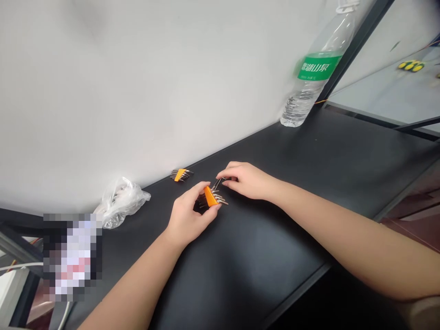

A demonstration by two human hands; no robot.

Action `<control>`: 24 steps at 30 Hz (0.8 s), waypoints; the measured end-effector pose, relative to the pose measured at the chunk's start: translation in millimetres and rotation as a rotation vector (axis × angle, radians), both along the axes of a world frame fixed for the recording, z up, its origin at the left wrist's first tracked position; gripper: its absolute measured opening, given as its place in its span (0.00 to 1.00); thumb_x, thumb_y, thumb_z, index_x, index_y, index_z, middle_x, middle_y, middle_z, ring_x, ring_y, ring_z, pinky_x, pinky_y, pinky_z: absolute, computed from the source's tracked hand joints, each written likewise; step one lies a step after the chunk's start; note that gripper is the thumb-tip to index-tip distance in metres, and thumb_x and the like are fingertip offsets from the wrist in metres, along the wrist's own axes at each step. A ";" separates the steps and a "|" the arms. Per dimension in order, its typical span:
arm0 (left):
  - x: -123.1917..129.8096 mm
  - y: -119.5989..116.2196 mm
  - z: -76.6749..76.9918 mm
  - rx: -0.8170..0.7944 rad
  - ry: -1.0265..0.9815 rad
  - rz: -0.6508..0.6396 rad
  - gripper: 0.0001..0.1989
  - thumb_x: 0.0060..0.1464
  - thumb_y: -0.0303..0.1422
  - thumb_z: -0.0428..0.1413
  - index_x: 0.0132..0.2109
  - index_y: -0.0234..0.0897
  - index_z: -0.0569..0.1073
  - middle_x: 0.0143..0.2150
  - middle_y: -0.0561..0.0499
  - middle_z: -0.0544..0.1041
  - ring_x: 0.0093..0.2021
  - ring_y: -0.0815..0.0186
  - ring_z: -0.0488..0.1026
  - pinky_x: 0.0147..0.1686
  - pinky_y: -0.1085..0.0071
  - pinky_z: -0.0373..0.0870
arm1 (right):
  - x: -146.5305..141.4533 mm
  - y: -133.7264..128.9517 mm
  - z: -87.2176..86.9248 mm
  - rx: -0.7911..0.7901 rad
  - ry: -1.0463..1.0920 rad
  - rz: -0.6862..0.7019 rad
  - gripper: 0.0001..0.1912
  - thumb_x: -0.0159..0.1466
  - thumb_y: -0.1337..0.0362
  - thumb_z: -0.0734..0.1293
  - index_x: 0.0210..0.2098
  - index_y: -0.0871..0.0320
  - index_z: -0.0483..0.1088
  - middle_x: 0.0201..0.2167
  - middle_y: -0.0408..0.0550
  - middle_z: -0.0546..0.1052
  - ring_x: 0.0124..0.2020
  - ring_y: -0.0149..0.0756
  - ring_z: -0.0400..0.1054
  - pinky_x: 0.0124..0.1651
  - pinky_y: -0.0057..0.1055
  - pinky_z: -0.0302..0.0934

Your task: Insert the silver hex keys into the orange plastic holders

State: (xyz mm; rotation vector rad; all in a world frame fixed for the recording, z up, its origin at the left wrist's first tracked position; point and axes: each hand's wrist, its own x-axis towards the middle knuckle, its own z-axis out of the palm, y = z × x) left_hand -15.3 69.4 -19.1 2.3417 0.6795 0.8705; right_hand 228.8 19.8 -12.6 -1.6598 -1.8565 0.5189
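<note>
My left hand (pixel 189 213) grips an orange hex key holder (pixel 210 197) between thumb and fingers. Several metal hex keys (pixel 220 199) stick out of its right side. At the holder's upper right, my right hand (pixel 242 178) pinches the end of a hex key (pixel 216 184) with thumb and forefinger. The far end of that key meets the holder; whether it sits inside a slot I cannot tell. A second orange holder (pixel 180 174) full of hex keys lies by the wall, beyond my left hand and touched by neither hand.
The black tabletop (pixel 247 247) runs along a pale wall (pixel 137 82). A large water bottle (pixel 314 68) with a green label stands at the back right beside a black metal frame (pixel 357 50). To the left lies a crumpled clear plastic bag (pixel 122 204), next to a pixelated area.
</note>
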 end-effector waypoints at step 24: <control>0.1 0.9 1.9 -0.041 0.043 -0.069 0.22 0.59 0.36 0.64 0.59 0.41 0.74 0.47 0.49 0.83 0.42 0.62 0.82 0.46 0.65 0.82 | -18.8 -22.6 33.2 0.107 -0.021 0.130 0.04 0.63 0.70 0.67 0.33 0.56 0.70 0.31 0.42 0.74 0.28 0.31 0.64 0.32 0.28 0.55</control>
